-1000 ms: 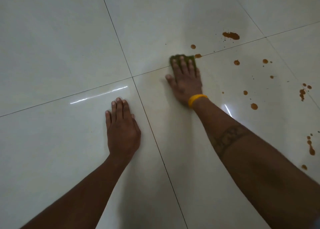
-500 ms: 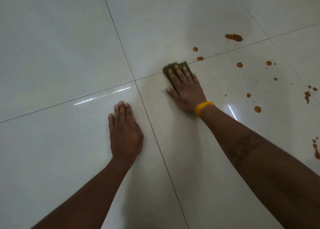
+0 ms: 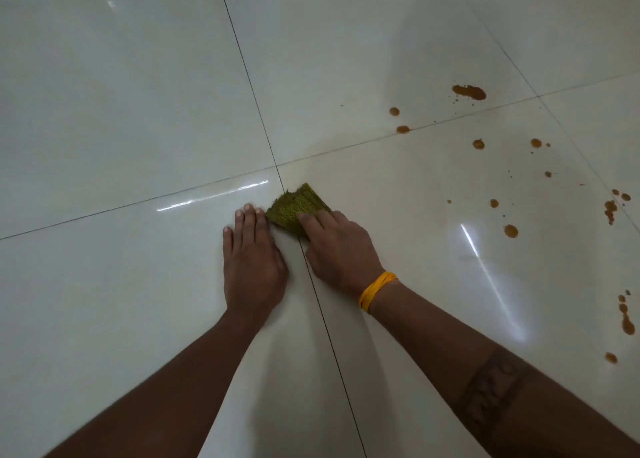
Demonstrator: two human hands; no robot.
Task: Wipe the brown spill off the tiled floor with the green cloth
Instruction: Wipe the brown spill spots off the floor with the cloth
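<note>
The green cloth (image 3: pixel 295 206) lies on the glossy white tiled floor (image 3: pixel 121 94), just below where the grout lines cross. My right hand (image 3: pixel 341 249), with a yellow band on the wrist, presses on the cloth's near edge with its fingers curled over it. My left hand (image 3: pixel 252 260) rests flat on the tile beside it, fingertips almost touching the cloth's left corner. Brown spill drops (image 3: pixel 469 92) are scattered over the tiles to the right, with several more blotches (image 3: pixel 510 230) down towards the right edge.
Dark grout lines (image 3: pixel 249 87) divide the floor into large tiles. A faint yellowish smear shows on the tile above and right of the cloth (image 3: pixel 346 166). Bright light streaks reflect off the floor (image 3: pixel 485 267).
My right hand has dragged the cloth back and to the left, from near the upper drops to the grout crossing beside my left hand. The left hand has stayed planted.
</note>
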